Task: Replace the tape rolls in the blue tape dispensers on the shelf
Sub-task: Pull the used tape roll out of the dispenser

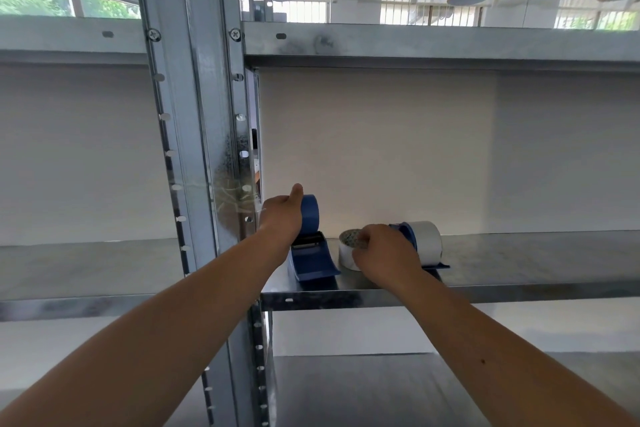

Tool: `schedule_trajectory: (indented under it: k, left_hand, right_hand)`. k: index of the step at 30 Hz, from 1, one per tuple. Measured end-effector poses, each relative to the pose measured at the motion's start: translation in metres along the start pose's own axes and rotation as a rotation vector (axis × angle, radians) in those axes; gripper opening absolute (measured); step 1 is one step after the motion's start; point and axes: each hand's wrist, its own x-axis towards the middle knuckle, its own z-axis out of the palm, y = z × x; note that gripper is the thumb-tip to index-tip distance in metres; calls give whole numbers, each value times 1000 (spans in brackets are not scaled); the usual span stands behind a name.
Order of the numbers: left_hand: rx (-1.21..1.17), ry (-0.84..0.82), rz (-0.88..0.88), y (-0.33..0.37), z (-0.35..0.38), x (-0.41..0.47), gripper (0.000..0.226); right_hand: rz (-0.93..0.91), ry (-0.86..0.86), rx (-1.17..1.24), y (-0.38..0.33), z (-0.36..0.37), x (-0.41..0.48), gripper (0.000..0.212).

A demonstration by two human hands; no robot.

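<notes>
Two blue tape dispensers stand on the metal shelf (519, 263). My left hand (282, 215) grips the left dispenser (311, 253) from its left side, thumb up over its round blue top. A loose white tape roll (348, 251) lies on the shelf between the dispensers, and my right hand (384, 251) holds it with curled fingers. Just behind that hand stands the right dispenser (407, 236), which carries a white tape roll (427, 241). My right hand hides part of that dispenser's base.
A grey steel upright (207, 149) with slots rises just left of my left hand. Another shelf board (433, 42) runs overhead and a lower one (363, 388) lies below. A white back panel closes the bay behind the dispensers.
</notes>
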Motion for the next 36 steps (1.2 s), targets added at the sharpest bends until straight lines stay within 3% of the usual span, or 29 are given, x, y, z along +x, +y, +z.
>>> schedule_trajectory:
  k: [5, 9, 12, 17, 24, 27, 31, 36]
  left_hand:
    - [-28, -14, 26, -4, -4, -6, 72]
    - [-48, 9, 83, -4, -4, -13, 62]
    - [-182, 48, 32, 1, -4, -20, 55]
    - [-196, 101, 201, 3, -3, -35, 30]
    - [-294, 103, 441, 13, 10, -62, 28]
    - [-299, 103, 520, 18, 17, -71, 18]
    - [-280, 110, 574, 22, 25, -78, 10]
    - [-357, 1, 581, 21, 35, -88, 13]
  right_hand:
    - [-29, 148, 36, -5, -3, 6, 29]
    - [-49, 231, 228, -5, 3, 5, 26]
    - [-82, 283, 335, -9, 5, 2, 10]
    - [-107, 316, 500, -20, 2, -1, 7]
    - [-104, 324, 868, -41, -10, -3, 16]
    - [-45, 295, 1015, -45, -19, -4, 20]
    - [-32, 287, 1016, -43, -25, -8, 19]
    - [11, 326, 1108, -36, -27, -18, 19]
